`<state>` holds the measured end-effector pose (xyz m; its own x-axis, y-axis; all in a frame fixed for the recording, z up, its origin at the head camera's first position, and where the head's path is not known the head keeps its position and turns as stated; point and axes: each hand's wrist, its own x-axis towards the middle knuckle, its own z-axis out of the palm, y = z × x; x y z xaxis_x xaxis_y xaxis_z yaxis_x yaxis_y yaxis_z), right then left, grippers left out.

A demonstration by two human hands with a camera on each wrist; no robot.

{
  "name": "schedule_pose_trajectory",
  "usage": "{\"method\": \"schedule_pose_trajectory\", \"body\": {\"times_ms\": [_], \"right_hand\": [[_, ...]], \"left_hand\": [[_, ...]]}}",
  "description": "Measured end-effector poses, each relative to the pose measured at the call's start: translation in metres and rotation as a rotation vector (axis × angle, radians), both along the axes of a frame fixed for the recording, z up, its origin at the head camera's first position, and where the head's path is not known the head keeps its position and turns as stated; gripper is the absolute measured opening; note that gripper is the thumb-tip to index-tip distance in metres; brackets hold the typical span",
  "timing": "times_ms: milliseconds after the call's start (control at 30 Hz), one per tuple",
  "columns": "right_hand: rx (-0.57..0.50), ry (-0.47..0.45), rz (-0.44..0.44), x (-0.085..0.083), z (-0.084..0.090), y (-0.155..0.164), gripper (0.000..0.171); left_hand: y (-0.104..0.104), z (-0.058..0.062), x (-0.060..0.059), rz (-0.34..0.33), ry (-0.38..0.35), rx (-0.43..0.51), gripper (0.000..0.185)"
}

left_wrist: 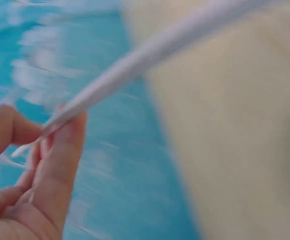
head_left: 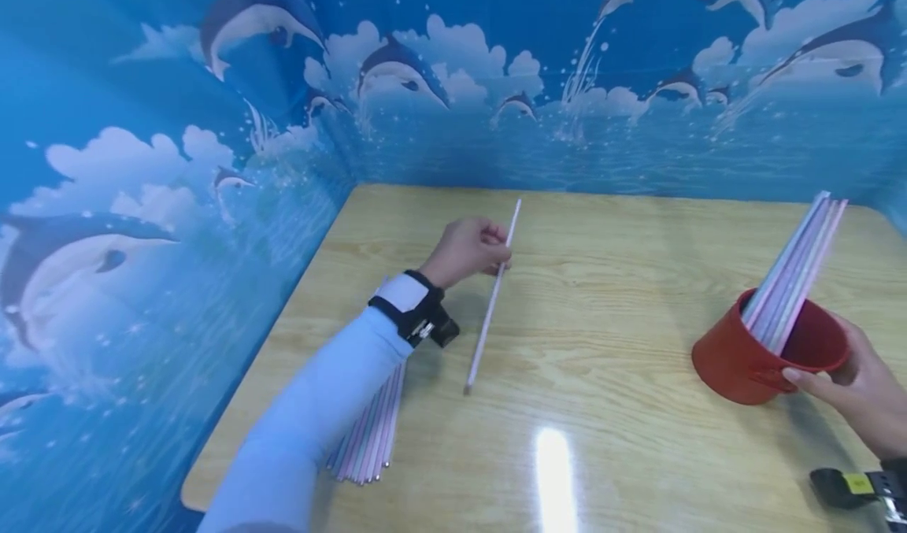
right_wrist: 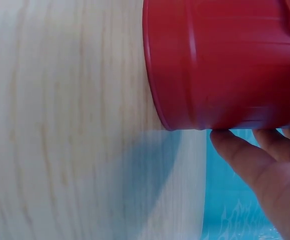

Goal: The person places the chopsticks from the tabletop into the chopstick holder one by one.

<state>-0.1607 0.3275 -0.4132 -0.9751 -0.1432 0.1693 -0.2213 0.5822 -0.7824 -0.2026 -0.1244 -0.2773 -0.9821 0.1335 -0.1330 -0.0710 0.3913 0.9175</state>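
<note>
Tabletop [head_left: 602,320]: left grip [head_left: 464,249] pinches straw [head_left: 492,301], blurred; right grip [head_left: 860,391] holds cup [head_left: 744,360], half cropped.

Cup [head_left: 737,364]: solid red. Straws [head_left: 797,277] inside the cup: pastel pink, white and pale blue. Single straw [head_left: 492,297] left of the cup: white. Table [head_left: 609,454] under the cup: light wood grain. Walls [head_left: 177,163] behind the cup: blue (dolphin, cloud and splash print).

Left hand [left_wrist: 19,185] pinches pale straw [left_wrist: 150,52]; blurred wooden table [left_wrist: 235,140] behind.
</note>
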Motion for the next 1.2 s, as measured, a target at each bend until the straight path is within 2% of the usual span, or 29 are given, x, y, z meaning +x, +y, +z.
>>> {"method": "schedule_pose_trajectory", "body": {"times_ms": [100,167,233,300,333,400,500,633,800,933,1033,1200], "right_hand": [[0.038,-0.011,-0.007,0.002,0.003,-0.003,0.079],[0.034,-0.009,-0.007,0.004,0.005,-0.005,0.078],[0.017,-0.025,-0.005,0.007,0.009,-0.007,0.078],[0.001,-0.046,0.0,0.009,0.014,-0.008,0.077],[0.009,-0.044,-0.009,0.01,0.015,-0.009,0.077],[0.014,-0.06,-0.015,0.011,0.018,-0.01,0.076],[0.003,-0.086,-0.009,0.012,0.023,-0.013,0.074],[-0.04,-0.105,0.018,0.014,0.031,-0.017,0.073],[-0.07,-0.081,0.048,0.015,0.036,-0.018,0.074],[-0.071,-0.077,0.044,0.015,0.036,-0.017,0.074],[-0.083,-0.079,0.045,0.014,0.035,-0.017,0.073],[-0.104,-0.071,0.059,0.015,0.035,-0.017,0.072]], "left_hand": [[0.032,0.056,0.0,-0.03,0.154,0.127,0.02],[0.056,0.085,0.001,-0.078,0.305,0.163,0.02],[0.084,0.107,0.005,-0.138,0.424,0.174,0.022],[0.112,0.118,0.009,-0.213,0.516,0.148,0.025],[0.126,0.12,0.011,-0.246,0.538,0.128,0.026],[0.152,0.118,0.013,-0.303,0.542,0.085,0.027],[0.185,0.106,0.011,-0.358,0.516,0.045,0.027],[0.213,0.092,0.004,-0.337,0.502,0.021,0.023],[0.228,0.089,0.0,-0.298,0.559,-0.029,0.019],[0.233,0.086,-0.001,-0.288,0.563,-0.015,0.02],[0.24,0.073,-0.005,-0.277,0.55,-0.017,0.017],[0.251,0.041,-0.01,-0.262,0.496,-0.022,0.013]]}}
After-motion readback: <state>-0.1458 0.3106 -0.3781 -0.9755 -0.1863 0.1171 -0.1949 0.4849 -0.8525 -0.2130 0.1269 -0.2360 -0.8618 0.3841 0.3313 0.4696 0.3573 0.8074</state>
